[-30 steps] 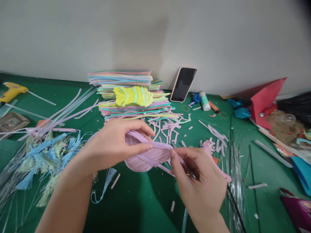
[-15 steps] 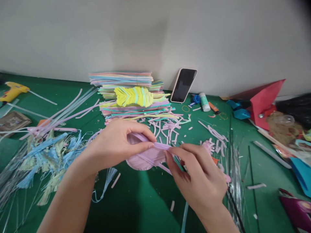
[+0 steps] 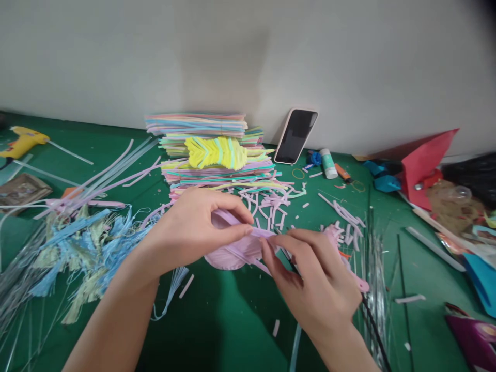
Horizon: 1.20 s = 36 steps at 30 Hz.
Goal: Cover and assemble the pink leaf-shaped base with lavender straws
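Between my hands is a rounded lilac piece (image 3: 227, 258) made of pipe cleaners laid side by side, with loose strips across its front. My left hand (image 3: 201, 219) pinches its upper edge between thumb and fingers. Thumb and forefinger of my right hand (image 3: 313, 274) are closed on the right end of the same edge strip. A pink handle end (image 3: 361, 283) and a thin dark metal part show around the right hand; whether the hand holds them I cannot tell. Bundled pipe cleaners (image 3: 217, 178) lie behind, topped by a yellow and mint pipe-cleaner piece (image 3: 217, 153).
A phone (image 3: 296, 135) leans on the wall. Lilac offcuts (image 3: 273, 206) are scattered before it. Blue and pale green tassels (image 3: 89, 253) and a yellow glue gun (image 3: 25, 142) lie left. Thin wires (image 3: 374, 294), a red sheet (image 3: 422, 168) and a glue stick (image 3: 328, 164) are right.
My left hand has shifted slightly right and its fingers have slid along the lilac edge, closer to the right hand. The view has moved a little.
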{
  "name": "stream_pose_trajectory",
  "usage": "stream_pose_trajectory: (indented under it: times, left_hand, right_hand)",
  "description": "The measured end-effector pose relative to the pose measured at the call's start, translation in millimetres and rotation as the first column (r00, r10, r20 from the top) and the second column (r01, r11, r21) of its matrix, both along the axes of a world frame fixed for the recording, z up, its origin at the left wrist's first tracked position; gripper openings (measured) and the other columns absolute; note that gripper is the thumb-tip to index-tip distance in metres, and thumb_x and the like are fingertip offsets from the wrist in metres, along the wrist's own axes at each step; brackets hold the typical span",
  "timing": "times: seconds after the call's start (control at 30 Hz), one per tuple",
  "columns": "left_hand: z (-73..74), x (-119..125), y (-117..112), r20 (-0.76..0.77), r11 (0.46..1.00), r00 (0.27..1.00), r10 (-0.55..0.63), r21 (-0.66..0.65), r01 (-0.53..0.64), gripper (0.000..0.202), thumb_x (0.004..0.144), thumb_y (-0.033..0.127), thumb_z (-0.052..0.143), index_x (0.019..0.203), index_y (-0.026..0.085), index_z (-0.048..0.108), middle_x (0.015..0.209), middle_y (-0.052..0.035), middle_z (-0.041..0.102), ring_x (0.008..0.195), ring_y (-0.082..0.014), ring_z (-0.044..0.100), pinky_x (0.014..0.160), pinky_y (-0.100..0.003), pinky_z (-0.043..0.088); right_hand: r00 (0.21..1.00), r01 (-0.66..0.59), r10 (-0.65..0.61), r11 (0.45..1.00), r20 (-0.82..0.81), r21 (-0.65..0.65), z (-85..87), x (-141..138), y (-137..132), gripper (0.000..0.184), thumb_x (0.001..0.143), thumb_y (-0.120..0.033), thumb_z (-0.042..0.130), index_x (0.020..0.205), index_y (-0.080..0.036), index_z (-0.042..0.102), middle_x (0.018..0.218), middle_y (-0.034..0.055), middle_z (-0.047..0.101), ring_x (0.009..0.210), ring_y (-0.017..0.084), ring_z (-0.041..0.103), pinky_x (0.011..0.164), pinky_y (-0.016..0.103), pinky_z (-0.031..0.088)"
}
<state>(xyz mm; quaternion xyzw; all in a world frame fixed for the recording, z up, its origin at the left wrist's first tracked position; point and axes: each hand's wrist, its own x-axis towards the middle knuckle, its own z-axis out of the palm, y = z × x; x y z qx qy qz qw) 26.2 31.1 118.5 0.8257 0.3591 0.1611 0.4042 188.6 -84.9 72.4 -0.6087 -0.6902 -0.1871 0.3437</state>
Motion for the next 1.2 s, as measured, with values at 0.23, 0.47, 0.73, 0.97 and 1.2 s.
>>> stream_pose_trajectory:
  times: [0.23,0.47,0.73,0.97,1.2]
  left_hand:
    - [0.8,-1,0,0.009,1.000,1.000,-0.006,-0.008,0.006,0.012,0.081,0.031,0.064,0.078,0.025,0.074,0.081,0.0052,0.074,0.076,-0.0132,0.067,0.068,-0.020,0.050]
    - [2.1,0,-1,0.006,1.000,1.000,0.005,-0.006,-0.005,0.012,0.080,0.032,0.064,0.077,0.025,0.074,0.080,0.0045,0.074,0.075,-0.0140,0.067,0.068,-0.021,0.050]
    - [1.4,0,-1,0.009,1.000,1.000,0.003,-0.006,-0.003,0.014,0.080,0.034,0.064,0.077,0.024,0.074,0.079,0.0036,0.074,0.074,-0.0147,0.066,0.066,-0.021,0.050]
    - [1.1,0,-1,0.011,1.000,1.000,-0.010,-0.005,0.010,0.015,0.081,0.035,0.064,0.077,0.024,0.074,0.079,0.0040,0.074,0.073,-0.0139,0.066,0.066,-0.021,0.050]
    - [1.7,-1,1,-0.012,1.000,1.000,0.028,-0.004,-0.028,0.015,0.079,0.035,0.065,0.076,0.024,0.075,0.080,0.0024,0.075,0.075,-0.0156,0.067,0.070,-0.023,0.053]
  right_hand:
    - [1.000,0.000,0.000,1.000,0.000,0.015,-1.8,0,-1,0.017,0.079,-0.014,0.071,0.091,-0.021,0.061,0.081,0.0028,0.067,0.068,0.012,0.063,0.061,0.023,0.049]
    - [1.000,0.004,-0.004,1.000,-0.024,0.010,-0.8,-2,2,0.014,0.080,-0.015,0.070,0.088,-0.021,0.060,0.079,0.0032,0.065,0.068,0.012,0.062,0.060,0.024,0.050]
    - [0.997,0.032,-0.029,0.999,-0.066,0.035,0.4,-7,4,0.017,0.077,-0.012,0.072,0.083,-0.020,0.058,0.075,0.0020,0.065,0.064,0.011,0.061,0.058,0.022,0.048]
    - [0.993,0.044,-0.041,0.999,-0.111,0.025,1.1,-11,7,0.016,0.079,-0.012,0.070,0.084,-0.020,0.058,0.075,0.0012,0.064,0.063,0.009,0.059,0.056,0.020,0.047]
    - [0.992,0.072,-0.067,0.997,-0.104,0.040,-4.0,-2,3,0.022,0.078,-0.017,0.073,0.093,-0.018,0.058,0.082,0.0051,0.066,0.071,0.014,0.064,0.065,0.025,0.053]
